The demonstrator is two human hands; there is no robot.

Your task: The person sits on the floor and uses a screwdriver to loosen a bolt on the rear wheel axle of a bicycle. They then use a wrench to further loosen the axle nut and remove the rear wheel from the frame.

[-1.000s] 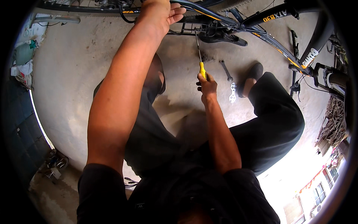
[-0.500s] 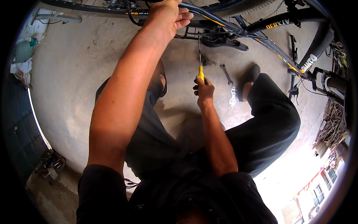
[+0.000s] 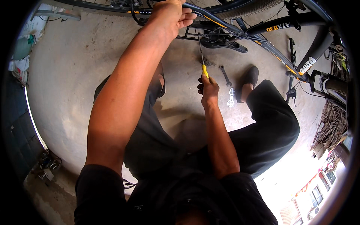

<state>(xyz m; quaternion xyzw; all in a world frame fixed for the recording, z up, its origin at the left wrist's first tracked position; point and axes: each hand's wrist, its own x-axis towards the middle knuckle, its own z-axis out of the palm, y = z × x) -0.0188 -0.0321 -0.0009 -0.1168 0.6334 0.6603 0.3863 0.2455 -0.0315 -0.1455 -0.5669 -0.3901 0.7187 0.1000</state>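
Note:
In my right hand [image 3: 209, 90] is a screwdriver [image 3: 204, 70] with a yellow handle, its shaft pointing away from me. Its tip meets a black open-framed part [image 3: 187, 36] of the bicycle, which looks like a pedal. My left hand [image 3: 170, 17] reaches up to the bicycle frame [image 3: 213, 20] at the top edge, its fingers curled. What they close on is hidden behind the hand. Just right of the screwdriver tip is the black saddle [image 3: 228, 45], close to the floor.
On the concrete floor lie a dark open-ended wrench [image 3: 225, 76] and a silver flat tool with holes [image 3: 230, 97], beside my right shoe [image 3: 251, 77]. The handlebar [image 3: 291, 71] is low at the right. Dry sticks [image 3: 330, 122] are piled beyond it.
The view has shifted slightly. My right hand and the screwdriver handle have moved a little right and toward me, tilting the shaft; the tip stays at the open-framed part.

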